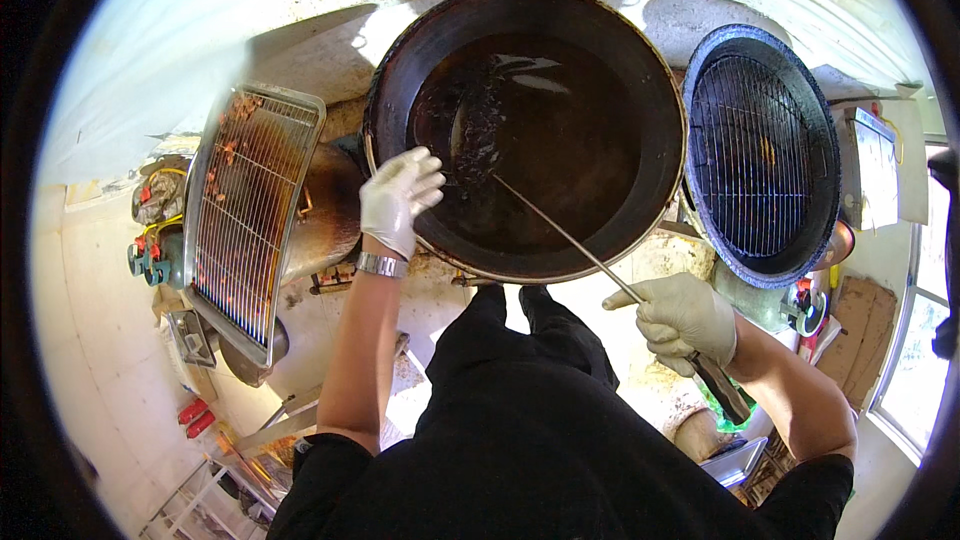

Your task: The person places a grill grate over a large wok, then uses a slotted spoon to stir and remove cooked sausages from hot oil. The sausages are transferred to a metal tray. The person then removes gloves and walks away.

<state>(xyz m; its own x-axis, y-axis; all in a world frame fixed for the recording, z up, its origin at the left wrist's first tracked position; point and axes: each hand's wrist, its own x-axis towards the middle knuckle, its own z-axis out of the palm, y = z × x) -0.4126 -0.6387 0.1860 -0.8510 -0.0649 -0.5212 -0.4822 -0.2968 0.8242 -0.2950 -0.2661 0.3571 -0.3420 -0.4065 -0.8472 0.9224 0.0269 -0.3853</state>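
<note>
A large round dark pan (660,142) stands before me, with dark liquid (570,157) in it. My right hand (686,319), in a pale glove, grips a long-handled metal tool (566,235) by its shaft, index finger extended. The tool's dark grip (724,394) sticks out below that hand. Its far end reaches into the liquid, where ripples and a dark shape (469,131) show; I cannot tell what the shape is. Over the pan's left rim hovers my gloved left hand (401,195), fingers slightly apart and nothing visible in them.
Left of the pan, a metal tray with a wire rack (251,217) bears reddish scraps. A speckled blue-black basin (697,90) holding a round wire rack (757,165) stands to the right. Gas cylinder valves (806,307) show beneath it. Cardboard (859,330) leans near the window.
</note>
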